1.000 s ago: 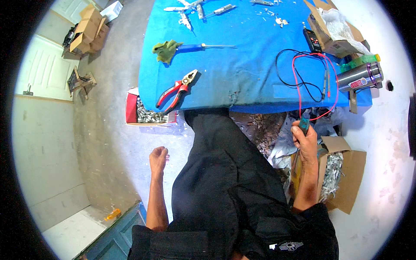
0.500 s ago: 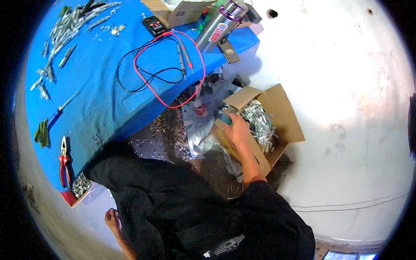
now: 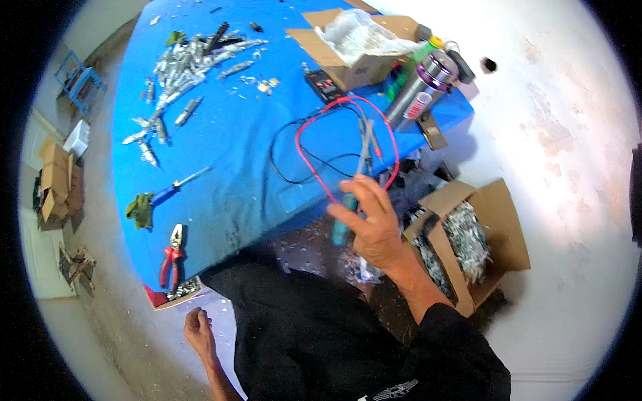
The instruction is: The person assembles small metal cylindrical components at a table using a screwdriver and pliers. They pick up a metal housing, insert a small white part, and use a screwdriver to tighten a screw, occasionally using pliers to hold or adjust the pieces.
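My right hand [image 3: 378,230] is raised over the near right edge of the blue-covered table [image 3: 234,160]. It holds a screwdriver [image 3: 342,224] by its teal handle, and the shaft points away over the table. Low on the left, my left hand [image 3: 199,329] has its fingers curled in, and whatever may be inside them is hidden. Near it is a small box [image 3: 194,294] of shiny metal pieces. Pliers with red handles [image 3: 171,257] lie just above that box. A second screwdriver, blue-handled [image 3: 164,195], rests beside a crumpled green cloth [image 3: 140,210].
A pile of grey metal parts [image 3: 184,70] covers the far left. Test leads [image 3: 298,144] run from a black meter [image 3: 324,85]. Behind stand a steel flask [image 3: 421,93], a green bottle [image 3: 401,80] and an open carton [image 3: 368,70]. Another carton [image 3: 511,227], right, holds metal strips.
My right hand has risen from the carton on the right to above the table edge, still holding the teal screwdriver. The view has shifted left, and my left hand stays low.
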`<state>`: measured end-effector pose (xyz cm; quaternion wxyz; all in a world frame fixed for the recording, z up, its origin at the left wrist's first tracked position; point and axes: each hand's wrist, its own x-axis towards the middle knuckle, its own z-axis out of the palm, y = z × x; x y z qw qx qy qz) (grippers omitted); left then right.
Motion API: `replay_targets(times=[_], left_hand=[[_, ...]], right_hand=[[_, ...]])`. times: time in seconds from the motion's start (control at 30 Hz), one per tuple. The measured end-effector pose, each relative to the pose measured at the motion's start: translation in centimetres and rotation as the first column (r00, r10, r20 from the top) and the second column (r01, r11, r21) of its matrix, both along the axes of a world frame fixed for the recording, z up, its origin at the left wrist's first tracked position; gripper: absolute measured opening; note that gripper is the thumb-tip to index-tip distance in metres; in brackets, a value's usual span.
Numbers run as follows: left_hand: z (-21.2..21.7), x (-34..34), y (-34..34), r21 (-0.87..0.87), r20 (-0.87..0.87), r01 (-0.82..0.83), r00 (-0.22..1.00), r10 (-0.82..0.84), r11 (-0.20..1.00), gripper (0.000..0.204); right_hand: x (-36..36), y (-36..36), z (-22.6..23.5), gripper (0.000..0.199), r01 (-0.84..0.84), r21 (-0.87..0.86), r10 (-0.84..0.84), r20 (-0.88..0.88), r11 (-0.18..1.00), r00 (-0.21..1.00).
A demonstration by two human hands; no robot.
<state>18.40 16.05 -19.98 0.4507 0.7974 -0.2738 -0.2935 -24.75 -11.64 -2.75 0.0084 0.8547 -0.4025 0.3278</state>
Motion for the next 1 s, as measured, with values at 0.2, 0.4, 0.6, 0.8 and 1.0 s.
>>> replay_targets(times=[0.2,0.4,0.6,0.8,1.0], left_hand=[[9.5,-3.2,-6.5,-0.155,0.371,0.075,0.929,-0.012,0.985,0.016],[12.6,-0.4,-10.9,-0.264,0.508,0.026,0.854,0.116,0.964,0.017],[10.2,5.8,-13.6,-0.259,0.528,-0.101,0.818,0.228,0.961,0.023],[6.7,9.1,-15.3,-0.259,0.609,-0.12,0.75,0.258,0.958,0.024],[6.5,8.5,-16.4,-0.276,0.586,-0.138,0.76,0.281,0.951,0.022]], right_hand=[[8.7,-5.0,-1.5,0.034,-0.285,0.022,0.282,0.088,0.958,0.955],[16.0,-6.6,-1.1,0.034,-0.412,0.063,0.408,0.064,0.909,0.911],[21.2,-5.0,-1.8,0.034,-0.531,0.133,0.529,0.053,0.837,0.847],[25.5,-6.2,-3.5,0.032,-0.674,0.103,0.676,0.009,0.732,0.736],[28.6,-8.9,-4.7,0.037,-0.76,0.151,0.773,-0.059,0.633,0.632]])
